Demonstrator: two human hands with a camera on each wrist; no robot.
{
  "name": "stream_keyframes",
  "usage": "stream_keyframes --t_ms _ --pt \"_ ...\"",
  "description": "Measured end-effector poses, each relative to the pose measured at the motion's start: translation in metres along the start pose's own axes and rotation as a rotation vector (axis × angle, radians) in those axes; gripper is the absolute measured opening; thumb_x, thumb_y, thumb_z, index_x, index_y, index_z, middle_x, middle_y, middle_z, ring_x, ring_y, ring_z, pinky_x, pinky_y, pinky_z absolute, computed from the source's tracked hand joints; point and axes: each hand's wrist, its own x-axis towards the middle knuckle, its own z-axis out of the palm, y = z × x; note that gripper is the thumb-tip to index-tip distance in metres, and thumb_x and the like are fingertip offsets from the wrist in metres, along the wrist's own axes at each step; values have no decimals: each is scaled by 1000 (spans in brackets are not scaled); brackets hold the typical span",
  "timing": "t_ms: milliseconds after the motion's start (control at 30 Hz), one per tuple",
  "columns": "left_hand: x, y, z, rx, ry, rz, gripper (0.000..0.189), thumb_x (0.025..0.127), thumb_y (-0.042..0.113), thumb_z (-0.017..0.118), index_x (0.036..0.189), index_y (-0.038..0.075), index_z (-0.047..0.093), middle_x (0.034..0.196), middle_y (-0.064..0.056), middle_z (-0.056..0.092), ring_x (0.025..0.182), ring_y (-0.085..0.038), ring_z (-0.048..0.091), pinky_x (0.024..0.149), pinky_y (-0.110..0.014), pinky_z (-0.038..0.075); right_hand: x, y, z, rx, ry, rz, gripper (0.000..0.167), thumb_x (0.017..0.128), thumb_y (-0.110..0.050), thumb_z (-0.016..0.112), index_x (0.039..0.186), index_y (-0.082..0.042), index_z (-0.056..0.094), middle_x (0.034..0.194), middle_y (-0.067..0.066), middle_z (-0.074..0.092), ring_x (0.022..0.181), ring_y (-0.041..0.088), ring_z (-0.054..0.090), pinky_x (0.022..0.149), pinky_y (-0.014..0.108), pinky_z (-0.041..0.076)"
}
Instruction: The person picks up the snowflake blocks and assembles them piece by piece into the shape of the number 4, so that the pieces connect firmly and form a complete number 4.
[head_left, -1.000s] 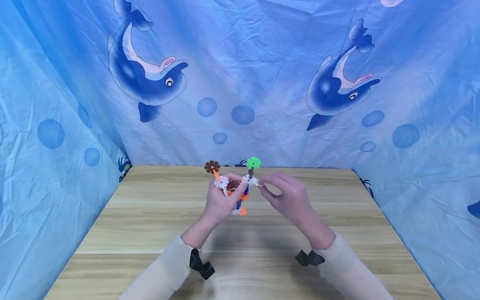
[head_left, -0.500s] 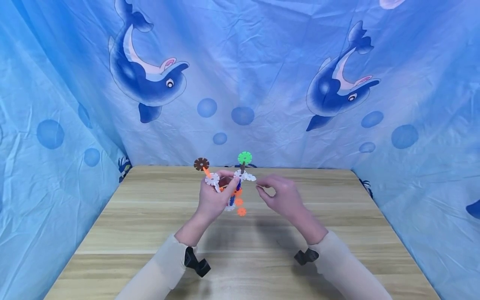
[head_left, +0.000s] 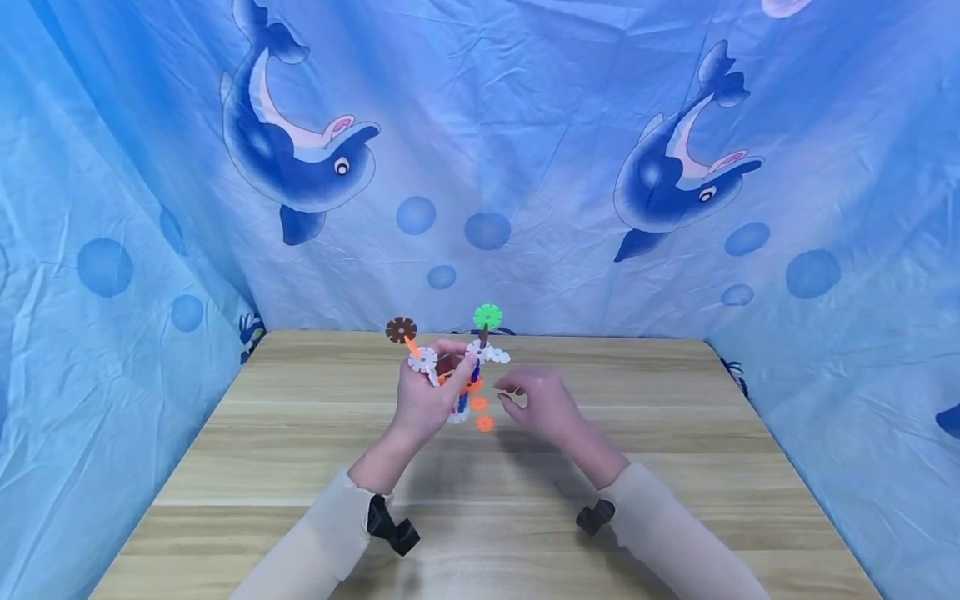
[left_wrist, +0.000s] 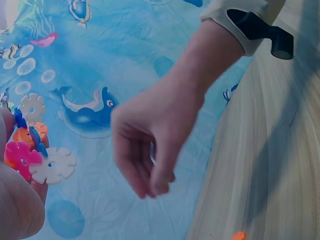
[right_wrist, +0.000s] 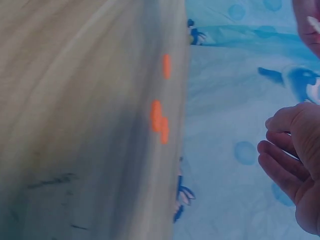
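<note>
My left hand (head_left: 423,400) holds a build of slotted snowflake discs above the table, thumb pressed on it. A brown disc (head_left: 401,330) and a green disc (head_left: 487,317) stick up at its top. White discs sit below them, one white disc (head_left: 499,356) jutting right. Lower down are blue pieces; the left wrist view also shows a pink disc (left_wrist: 22,159). The palm and fingers hide part of the build. To its right, my right hand (head_left: 540,404) hovers with fingers loosely bent and holds nothing. Loose orange discs (head_left: 485,423) lie on the table near its fingertips.
The wooden table (head_left: 300,467) has blue curtains (head_left: 547,275) printed with dolphins behind it and on both sides. Black wrist cameras (head_left: 392,525) sit at both cuffs. In the right wrist view, several orange pieces (right_wrist: 156,116) appear edge-on on the tabletop.
My right hand has left the white disc at the build's right side and moved down and left, nearer the orange discs. My left hand has shifted the build slightly left.
</note>
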Motion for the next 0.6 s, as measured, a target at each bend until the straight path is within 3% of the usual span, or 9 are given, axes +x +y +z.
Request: stream_keyframes --t_ms 133,367,600 --pt "-1 -1 1 3 -6 11 14 98 9 76 110 2 74 95 6 77 83 -10 74 73 -23 64 -4 1 14 2 -117 72 13 90 -10 84 103 -10 83 98 2 81 85 15 76 77 29 66" --pt "-2 -2 2 3 -11 29 15 97 8 77 110 1 76 103 -19 79 85 -9 75 76 -24 65 -11 4 37 25 -338 148 19 94 -14 82 112 -11 82 109 3 81 102 18 76 90 36 66" --pt "-3 -1 4 4 -17 21 15 98 10 77 111 2 76 106 -21 78 88 -10 75 79 -23 65 -16 8 52 12 -407 130 24 93 -5 77 117 -10 81 112 4 81 108 20 76 97 37 64"
